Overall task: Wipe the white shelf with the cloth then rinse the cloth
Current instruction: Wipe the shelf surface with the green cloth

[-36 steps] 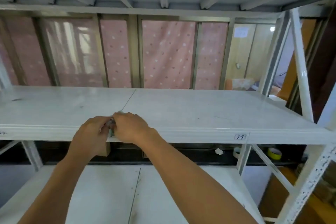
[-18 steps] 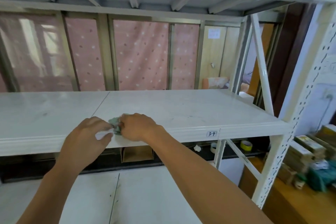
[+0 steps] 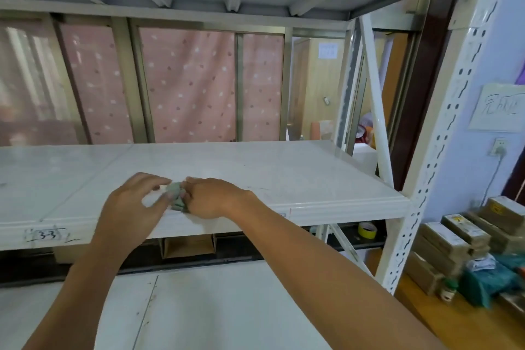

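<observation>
A small grey-green cloth (image 3: 175, 196) lies bunched on the white shelf (image 3: 298, 176), near its front edge. My right hand (image 3: 211, 198) grips the cloth from the right, fingers curled around it. My left hand (image 3: 133, 207) rests on the shelf just left of the cloth, fingers spread, with its fingertips touching the cloth's left side. Most of the cloth is hidden between the two hands.
A lower white shelf (image 3: 199, 307) runs below my arms. The rack's perforated white post (image 3: 426, 167) stands at the right. Stacked boxes (image 3: 460, 239) and a teal bag (image 3: 488, 281) sit on the floor at right. A yellow tape roll (image 3: 367, 229) lies behind the rack.
My view has swung to the right along the shelf. My left hand has opened and drawn slightly away from the cloth, while my right hand keeps holding it.
</observation>
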`<state>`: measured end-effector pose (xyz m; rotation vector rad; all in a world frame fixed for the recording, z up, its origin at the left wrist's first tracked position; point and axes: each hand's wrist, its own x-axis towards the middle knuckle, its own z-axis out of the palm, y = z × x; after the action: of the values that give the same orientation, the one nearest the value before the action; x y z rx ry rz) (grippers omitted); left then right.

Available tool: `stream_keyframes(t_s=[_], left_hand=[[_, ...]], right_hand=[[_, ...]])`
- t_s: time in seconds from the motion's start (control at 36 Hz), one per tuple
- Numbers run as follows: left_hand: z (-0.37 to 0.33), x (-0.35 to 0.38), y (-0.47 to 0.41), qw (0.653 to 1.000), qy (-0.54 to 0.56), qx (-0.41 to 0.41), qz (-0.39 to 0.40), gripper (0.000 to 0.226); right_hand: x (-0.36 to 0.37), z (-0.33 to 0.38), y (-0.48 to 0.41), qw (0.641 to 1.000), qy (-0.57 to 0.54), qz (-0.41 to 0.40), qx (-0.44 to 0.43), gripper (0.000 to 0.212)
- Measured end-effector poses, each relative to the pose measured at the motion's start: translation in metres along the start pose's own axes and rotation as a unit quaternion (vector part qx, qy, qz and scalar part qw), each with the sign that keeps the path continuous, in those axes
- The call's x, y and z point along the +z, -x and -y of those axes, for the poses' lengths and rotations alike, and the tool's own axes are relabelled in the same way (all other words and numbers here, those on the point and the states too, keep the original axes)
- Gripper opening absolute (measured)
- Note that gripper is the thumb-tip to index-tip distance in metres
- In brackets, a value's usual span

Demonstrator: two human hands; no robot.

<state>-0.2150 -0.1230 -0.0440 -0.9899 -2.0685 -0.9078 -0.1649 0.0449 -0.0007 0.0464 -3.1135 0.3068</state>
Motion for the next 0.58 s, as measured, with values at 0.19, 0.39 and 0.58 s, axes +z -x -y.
stream_keyframes(t_s=[0.19, 0.39, 0.58], left_hand=[[-0.001, 0.023, -0.005, 0.993, -0.053, -0.074, -0.076, 0.015], [0.004, 0.028, -0.009, 0.986, -0.083, -0.133, -0.052, 0.017], [-0.006, 0.031, -0.005, 0.986, -0.088, -0.145, -0.006, 0.013]], right_hand=[[0.016, 0.024, -0.005, 0.998, 0.018, -0.048, -0.031, 0.043], [0.021, -0.003, 0.004, 0.997, 0.052, -0.047, -0.022, 0.06], [0.007, -0.031, 0.024, 0.998, 0.049, -0.023, 0.026, 0.057]])
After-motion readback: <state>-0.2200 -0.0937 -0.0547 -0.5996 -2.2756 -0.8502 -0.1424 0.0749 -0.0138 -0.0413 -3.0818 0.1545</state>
